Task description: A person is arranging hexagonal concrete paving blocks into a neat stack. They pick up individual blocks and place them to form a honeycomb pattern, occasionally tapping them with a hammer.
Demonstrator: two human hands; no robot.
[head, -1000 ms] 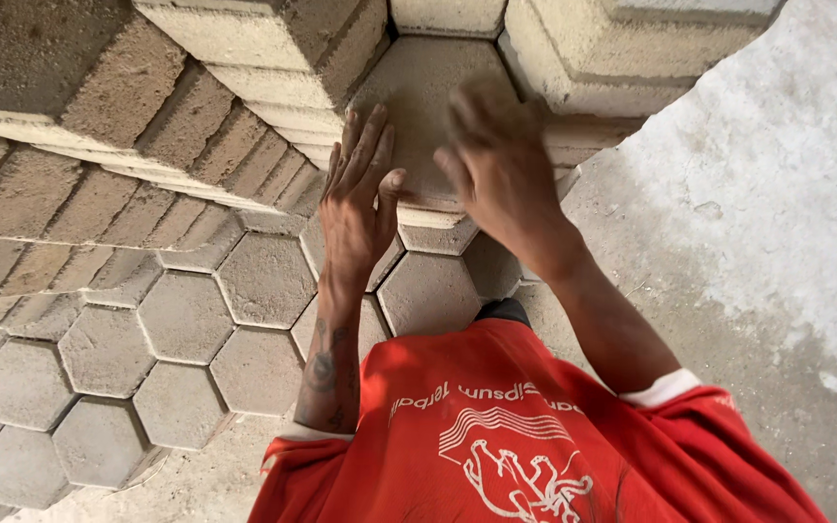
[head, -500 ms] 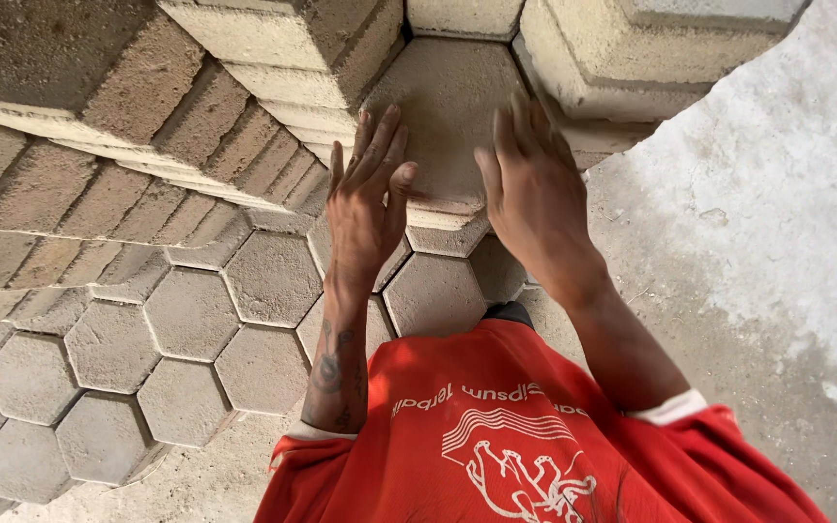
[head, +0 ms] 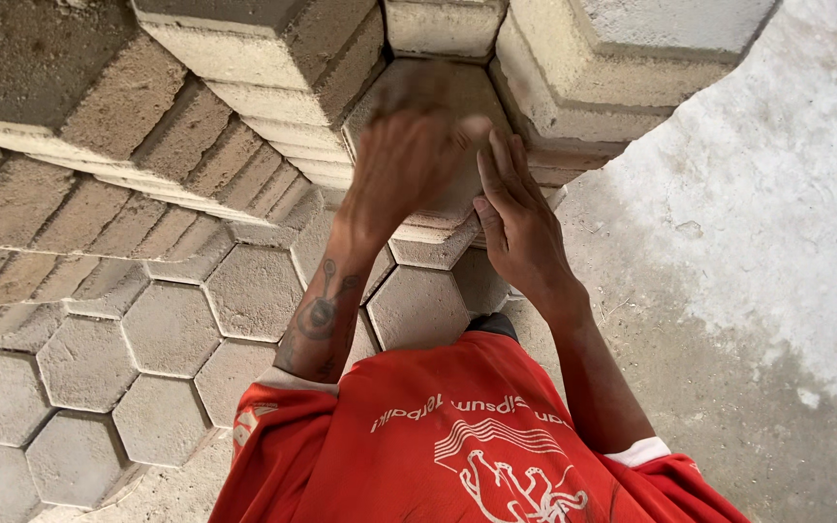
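A tan hexagonal paving block (head: pixel 484 97) lies on top of a low pile in front of me, between taller stacks. My left hand (head: pixel 409 155) is over the block's top face, blurred by motion, and nothing shows in it. My right hand (head: pixel 517 221) is just right of it at the block's near right edge, with fingers straight, palm turned to the left and empty. The two hands almost touch at the fingertips. My red shirt (head: pixel 457 446) fills the bottom of the view.
Stacked grey paving blocks rise at the upper left (head: pixel 244 58) and upper right (head: pixel 612 68). Laid hexagonal pavers (head: pixel 171 329) cover the ground at left and under me. Rough pale concrete ground (head: pixel 758 242) lies to the right.
Both hands lay flat and spread on the block's top. My left hand has swept right across the block and blurred, and my right hand has drawn back toward me and turned on edge.
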